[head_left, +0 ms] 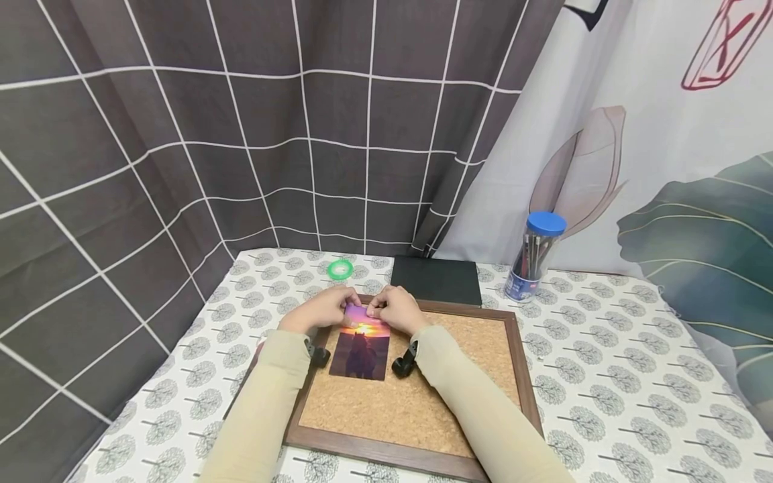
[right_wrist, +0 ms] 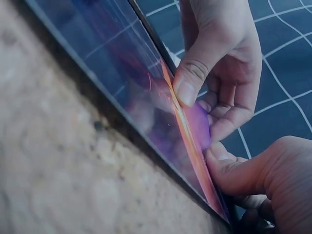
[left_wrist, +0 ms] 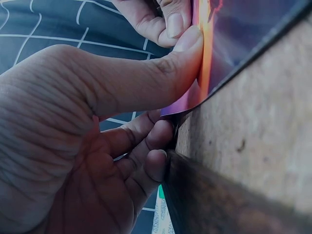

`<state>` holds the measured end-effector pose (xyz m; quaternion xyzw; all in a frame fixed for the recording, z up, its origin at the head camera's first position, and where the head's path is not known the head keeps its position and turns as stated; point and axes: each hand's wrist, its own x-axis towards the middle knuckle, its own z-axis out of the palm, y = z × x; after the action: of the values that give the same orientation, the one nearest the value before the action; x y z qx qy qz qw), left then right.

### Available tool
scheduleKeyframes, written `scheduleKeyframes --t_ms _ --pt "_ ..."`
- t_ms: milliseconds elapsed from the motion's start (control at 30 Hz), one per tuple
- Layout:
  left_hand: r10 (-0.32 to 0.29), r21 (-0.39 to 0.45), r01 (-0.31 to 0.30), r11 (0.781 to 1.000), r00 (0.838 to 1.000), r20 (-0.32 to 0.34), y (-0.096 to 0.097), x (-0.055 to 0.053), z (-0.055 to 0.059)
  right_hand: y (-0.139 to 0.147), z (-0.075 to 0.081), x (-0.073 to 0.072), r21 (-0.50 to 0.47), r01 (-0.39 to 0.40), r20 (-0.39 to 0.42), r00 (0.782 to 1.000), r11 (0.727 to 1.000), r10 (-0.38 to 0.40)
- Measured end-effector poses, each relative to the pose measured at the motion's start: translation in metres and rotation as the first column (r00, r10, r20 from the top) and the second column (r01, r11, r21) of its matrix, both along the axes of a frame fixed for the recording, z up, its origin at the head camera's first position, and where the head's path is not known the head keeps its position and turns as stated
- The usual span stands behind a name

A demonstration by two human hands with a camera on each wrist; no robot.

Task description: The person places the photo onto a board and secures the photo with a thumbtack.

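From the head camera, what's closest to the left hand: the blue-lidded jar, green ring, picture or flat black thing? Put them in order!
From the left hand:
1. Picture: pinched in its fingers
2. Green ring: just beyond it
3. Flat black thing: beyond, to its right
4. Blue-lidded jar: farthest right

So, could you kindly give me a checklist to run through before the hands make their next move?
1. Left hand grip: ok, it pinches the photo near its top edge.
2. Right hand grip: ok, it pinches the same edge.
3. Photo over the cork board: ok, its lower part lies above the cork.
4. Photo flat: not ok, the wrist views show its top part bent.
5. Anything fixing the photo from beneath: cannot tell, the underside is hidden.
6. Green ring off the board: ok, it lies on the table beyond the frame.
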<state>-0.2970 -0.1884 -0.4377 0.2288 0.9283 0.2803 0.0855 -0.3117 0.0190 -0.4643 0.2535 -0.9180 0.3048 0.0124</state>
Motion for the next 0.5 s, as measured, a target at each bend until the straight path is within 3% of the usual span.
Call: scheduleKeyframes --t_ms 333,500 --pt "-0.005 0.010 0.005 1.000 1.000 -0.001 -0.002 -0.001 -0.004 0.008 -0.016 -0.004 -0.005 -0.109 -0.074 0.991 0.994 0.108" --pt "-0.028 0.038 0.029 0.999 0.999 -0.023 -0.003 0.001 -0.003 0.009 -0.018 -0.005 -0.043 -0.111 -0.100 0.989 0.993 0.107"
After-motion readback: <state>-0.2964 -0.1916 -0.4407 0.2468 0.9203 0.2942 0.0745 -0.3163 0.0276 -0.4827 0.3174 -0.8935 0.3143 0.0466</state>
